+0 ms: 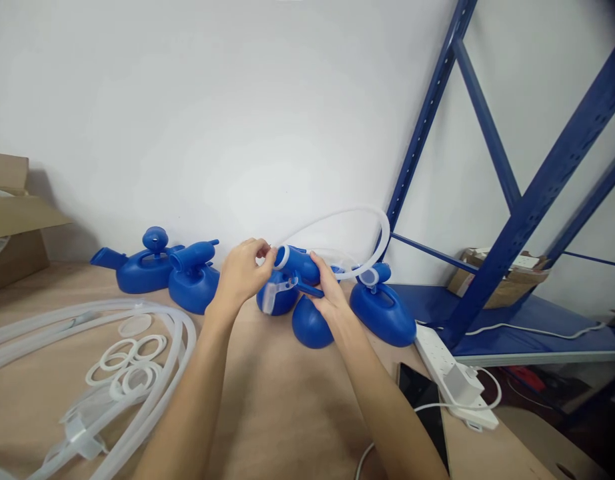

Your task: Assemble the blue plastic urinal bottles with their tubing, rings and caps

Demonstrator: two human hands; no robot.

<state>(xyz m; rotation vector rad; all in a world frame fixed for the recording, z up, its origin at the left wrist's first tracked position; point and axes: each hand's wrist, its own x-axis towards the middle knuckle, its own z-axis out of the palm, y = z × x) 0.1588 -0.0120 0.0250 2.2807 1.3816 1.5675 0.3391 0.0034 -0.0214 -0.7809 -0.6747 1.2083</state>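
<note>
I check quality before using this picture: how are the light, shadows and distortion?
Head view: soft, fairly even light on the wall; soft-edged shadow beside the left cardboard box; darkness at the top-right corner and below the blue shelf; apparent wide-angle stretching, with the rack leaning.

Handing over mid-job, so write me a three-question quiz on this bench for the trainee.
1. True or false: the loose white rings lie on the person's left side of the table.
2. What lies right beside the power strip? A) scissors B) a dark flat device C) a tape roll
3. Fill in: the ____ hand has its fingers at the pale-rimmed mouth of the held blue container.

Key: 1 true; 2 B; 3 left.
</note>
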